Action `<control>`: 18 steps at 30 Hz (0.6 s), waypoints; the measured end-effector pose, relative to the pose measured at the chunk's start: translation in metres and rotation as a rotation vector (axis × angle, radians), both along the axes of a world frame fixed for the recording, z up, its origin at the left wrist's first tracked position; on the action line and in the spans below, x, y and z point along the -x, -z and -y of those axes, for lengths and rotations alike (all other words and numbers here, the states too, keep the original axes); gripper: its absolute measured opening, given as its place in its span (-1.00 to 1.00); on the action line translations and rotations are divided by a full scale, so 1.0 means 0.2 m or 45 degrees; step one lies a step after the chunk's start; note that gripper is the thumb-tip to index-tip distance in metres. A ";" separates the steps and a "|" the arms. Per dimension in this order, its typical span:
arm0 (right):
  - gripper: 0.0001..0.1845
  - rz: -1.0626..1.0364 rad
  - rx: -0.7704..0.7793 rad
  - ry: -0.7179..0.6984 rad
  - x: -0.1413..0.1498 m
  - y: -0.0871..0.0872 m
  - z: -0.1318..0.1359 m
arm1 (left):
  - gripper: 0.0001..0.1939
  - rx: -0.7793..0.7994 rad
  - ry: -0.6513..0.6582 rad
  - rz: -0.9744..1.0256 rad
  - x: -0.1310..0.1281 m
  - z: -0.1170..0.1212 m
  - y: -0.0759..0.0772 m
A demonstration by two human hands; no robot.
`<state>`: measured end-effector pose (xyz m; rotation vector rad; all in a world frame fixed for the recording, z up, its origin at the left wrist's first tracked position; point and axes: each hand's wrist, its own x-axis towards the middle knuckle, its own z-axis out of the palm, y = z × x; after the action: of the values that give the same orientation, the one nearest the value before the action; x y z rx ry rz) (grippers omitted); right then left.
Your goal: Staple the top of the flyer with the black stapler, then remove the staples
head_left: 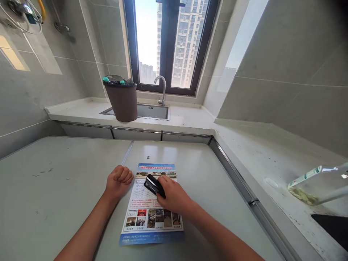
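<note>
A printed flyer point(141, 203) with blue bands at top and bottom, rows of photos and red and black text lies flat on the pale table surface. My right hand point(174, 195) is closed around a black stapler point(154, 185), which is over the upper middle of the flyer. Its front end points up and to the left. Whether the stapler touches the paper I cannot tell. Beside the flyer's left edge, my left hand point(119, 181) rests as a fist, with nothing visible in it. Just beyond the flyer's top edge are small dark bits point(148, 157).
The pale surface point(67, 188) has a seam point(127, 152) across it. Behind it, a white counter point(187, 116) holds a sink point(153, 111), a tap point(163, 90) and a brown bin point(122, 101). At right stand a clear container point(318, 185) and a dark object point(331, 228).
</note>
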<state>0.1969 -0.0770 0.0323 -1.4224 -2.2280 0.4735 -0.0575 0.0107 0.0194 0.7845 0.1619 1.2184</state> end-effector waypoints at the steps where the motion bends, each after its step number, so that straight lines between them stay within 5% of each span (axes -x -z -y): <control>1: -0.77 -0.003 0.028 -0.032 -0.07 0.00 0.01 | -0.58 -0.026 -0.001 -0.114 -0.01 0.01 0.00; 5: -0.75 -0.008 0.106 -0.070 -0.30 -0.01 0.04 | -0.70 -0.286 -0.046 -0.681 -0.11 0.04 0.04; 10: -0.68 -0.002 0.043 -0.066 -0.38 0.00 0.04 | -0.80 -0.888 -0.227 -1.557 -0.26 0.12 0.04; 14: -0.75 -0.031 -0.061 -0.051 -0.37 0.01 0.03 | -0.82 -1.203 -0.290 -1.867 -0.32 0.16 0.00; 18: -0.71 -0.125 -0.171 -0.040 -0.37 0.03 0.01 | -0.62 -1.312 -0.256 -1.971 -0.30 0.15 0.03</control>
<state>0.2711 -0.0785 0.0257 -1.2701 -2.1637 0.3879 0.0035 -0.0198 0.0140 2.5559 0.9147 0.5329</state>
